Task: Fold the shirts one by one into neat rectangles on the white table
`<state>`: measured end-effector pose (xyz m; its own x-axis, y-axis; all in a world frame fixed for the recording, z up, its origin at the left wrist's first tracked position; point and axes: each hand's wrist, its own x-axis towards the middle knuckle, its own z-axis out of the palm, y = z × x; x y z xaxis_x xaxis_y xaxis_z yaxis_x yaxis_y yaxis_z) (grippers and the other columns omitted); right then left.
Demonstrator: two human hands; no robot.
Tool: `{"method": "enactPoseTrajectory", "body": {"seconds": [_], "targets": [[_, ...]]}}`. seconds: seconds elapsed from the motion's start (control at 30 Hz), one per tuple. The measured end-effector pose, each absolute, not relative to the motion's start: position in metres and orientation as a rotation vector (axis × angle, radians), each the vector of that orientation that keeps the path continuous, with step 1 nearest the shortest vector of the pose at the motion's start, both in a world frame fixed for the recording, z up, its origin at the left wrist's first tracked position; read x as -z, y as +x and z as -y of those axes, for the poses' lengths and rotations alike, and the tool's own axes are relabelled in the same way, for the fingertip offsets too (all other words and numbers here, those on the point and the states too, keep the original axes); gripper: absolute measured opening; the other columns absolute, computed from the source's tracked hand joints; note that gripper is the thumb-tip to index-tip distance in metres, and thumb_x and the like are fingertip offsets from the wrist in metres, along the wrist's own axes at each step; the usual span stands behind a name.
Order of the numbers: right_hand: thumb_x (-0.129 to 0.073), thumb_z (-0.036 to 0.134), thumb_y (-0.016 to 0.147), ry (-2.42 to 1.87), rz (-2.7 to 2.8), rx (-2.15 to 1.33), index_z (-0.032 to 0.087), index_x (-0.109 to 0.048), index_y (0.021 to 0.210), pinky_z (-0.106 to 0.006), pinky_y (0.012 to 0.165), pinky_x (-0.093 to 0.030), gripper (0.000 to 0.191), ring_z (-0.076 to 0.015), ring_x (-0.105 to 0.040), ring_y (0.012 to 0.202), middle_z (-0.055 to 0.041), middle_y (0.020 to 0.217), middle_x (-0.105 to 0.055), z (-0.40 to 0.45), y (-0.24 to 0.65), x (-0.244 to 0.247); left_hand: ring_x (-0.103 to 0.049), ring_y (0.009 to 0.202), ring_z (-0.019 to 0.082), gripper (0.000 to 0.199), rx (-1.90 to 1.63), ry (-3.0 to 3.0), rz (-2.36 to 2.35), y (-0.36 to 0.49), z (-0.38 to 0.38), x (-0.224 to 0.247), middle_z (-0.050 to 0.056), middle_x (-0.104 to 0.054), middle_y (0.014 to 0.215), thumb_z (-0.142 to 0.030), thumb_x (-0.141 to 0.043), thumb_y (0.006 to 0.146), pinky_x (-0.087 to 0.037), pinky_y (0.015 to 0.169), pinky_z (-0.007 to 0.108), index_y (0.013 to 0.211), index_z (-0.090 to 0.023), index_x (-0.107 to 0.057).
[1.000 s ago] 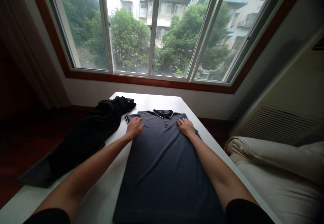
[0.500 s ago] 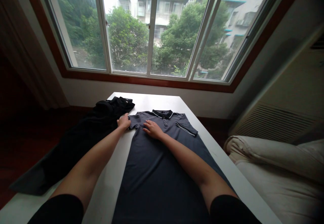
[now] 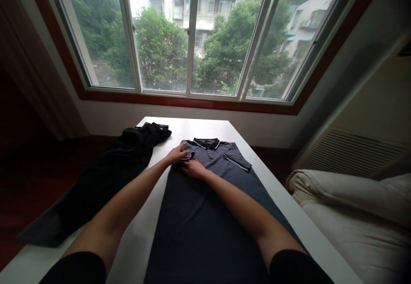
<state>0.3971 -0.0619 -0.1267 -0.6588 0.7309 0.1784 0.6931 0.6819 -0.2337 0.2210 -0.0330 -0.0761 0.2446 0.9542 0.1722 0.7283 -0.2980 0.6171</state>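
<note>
A dark grey polo shirt [image 3: 205,215] lies spread on the white table [image 3: 131,241], its black collar [image 3: 207,143] toward the window. The sleeve on the right [image 3: 236,157] is folded in over the shirt front. At the left shoulder, my left hand [image 3: 178,153] grips the other sleeve [image 3: 190,154], which is turned inward with its cuff on the shirt. My right hand [image 3: 194,168] rests on the shirt just below that cuff, fingers close to my left hand; its fingertips are partly hidden.
A heap of black clothing [image 3: 112,172] lies along the table's left side and hangs over the edge. On the right is a pale cushioned seat [image 3: 353,198]. A window [image 3: 189,40] stands beyond the table.
My left hand has moved right, bringing the left sleeve inward over the shirt. My right hand has shifted slightly down, and its fingers are now nearer the sleeve cuff.
</note>
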Motion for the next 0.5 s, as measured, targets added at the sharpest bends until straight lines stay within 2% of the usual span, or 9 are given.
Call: {"method": "enactPoseTrajectory", "body": {"seconds": [0.07, 0.17, 0.23, 0.3, 0.37, 0.43, 0.5], "targets": [[-0.060, 0.046, 0.101, -1.092, 2.679, -0.236, 0.024, -0.066, 0.143, -0.054, 0.120, -0.037, 0.047, -0.0347, -0.055, 0.136, -0.0131, 0.144, -0.063, 0.077, 0.413, 0.124, -0.071, 0.101, 0.024, 0.050, -0.657, 2.100, -1.652, 0.225, 0.033, 0.081, 0.006, -0.078, 0.106, -0.040, -0.053, 0.099, -0.053, 0.090, 0.031, 0.144, -0.021, -0.060], [-0.061, 0.047, 0.100, -0.945, 2.677, -0.327, 0.025, -0.062, 0.148, -0.050, 0.120, -0.039, 0.052, -0.0329, -0.055, 0.138, -0.0118, 0.150, -0.059, 0.098, 0.445, 0.118, -0.068, 0.112, 0.028, 0.037, -0.623, 2.130, -1.751, 0.226, 0.032, 0.090, 0.010, -0.075, 0.119, -0.039, -0.051, 0.099, -0.050, 0.099, 0.036, 0.124, -0.022, -0.073], [-0.058, 0.047, 0.102, -0.885, 2.630, -0.449, 0.026, -0.067, 0.141, -0.044, 0.116, -0.043, 0.046, -0.0298, -0.058, 0.135, -0.0086, 0.148, -0.062, 0.105, 0.469, 0.112, -0.064, 0.121, 0.029, 0.035, -0.603, 2.179, -1.756, 0.228, 0.035, 0.097, 0.011, -0.071, 0.129, -0.038, -0.054, 0.098, -0.046, 0.107, 0.037, 0.121, -0.023, -0.074], [-0.053, 0.046, 0.104, -0.952, 2.546, -0.513, 0.027, -0.074, 0.130, -0.039, 0.111, -0.049, 0.039, -0.0266, -0.065, 0.126, -0.0058, 0.136, -0.070, 0.102, 0.492, 0.106, -0.058, 0.131, 0.030, 0.037, -0.584, 2.223, -1.746, 0.233, 0.040, 0.105, 0.012, -0.066, 0.139, -0.040, -0.058, 0.096, -0.040, 0.113, 0.038, 0.127, -0.024, -0.072], [-0.051, 0.045, 0.104, -1.151, 2.442, -0.421, 0.026, -0.077, 0.124, -0.039, 0.111, -0.048, 0.037, -0.0263, -0.065, 0.124, -0.0059, 0.131, -0.072, 0.093, 0.518, 0.103, -0.050, 0.141, 0.032, 0.045, -0.550, 2.262, -1.749, 0.240, 0.045, 0.113, 0.013, -0.058, 0.150, -0.045, -0.060, 0.095, -0.034, 0.119, 0.042, 0.135, -0.023, -0.067], [-0.052, 0.046, 0.103, -1.426, 2.339, -0.221, 0.024, -0.075, 0.128, -0.041, 0.118, -0.041, 0.040, -0.0287, -0.056, 0.137, -0.0093, 0.143, -0.065, 0.080, 0.546, 0.105, -0.039, 0.150, 0.034, 0.055, -0.483, 2.292, -1.789, 0.245, 0.047, 0.120, 0.015, -0.047, 0.160, -0.052, -0.055, 0.098, -0.027, 0.123, 0.048, 0.144, -0.023, -0.060], [-0.051, 0.050, 0.103, -1.732, 2.236, -0.056, 0.023, -0.067, 0.141, -0.046, 0.124, -0.032, 0.049, -0.0320, -0.042, 0.149, -0.0125, 0.158, -0.051, 0.068, 0.573, 0.113, -0.030, 0.155, 0.036, 0.062, -0.405, 2.300, -1.842, 0.246, 0.047, 0.125, 0.015, -0.036, 0.168, -0.059, -0.046, 0.101, -0.021, 0.124, 0.055, 0.152, -0.024, -0.051]]}}
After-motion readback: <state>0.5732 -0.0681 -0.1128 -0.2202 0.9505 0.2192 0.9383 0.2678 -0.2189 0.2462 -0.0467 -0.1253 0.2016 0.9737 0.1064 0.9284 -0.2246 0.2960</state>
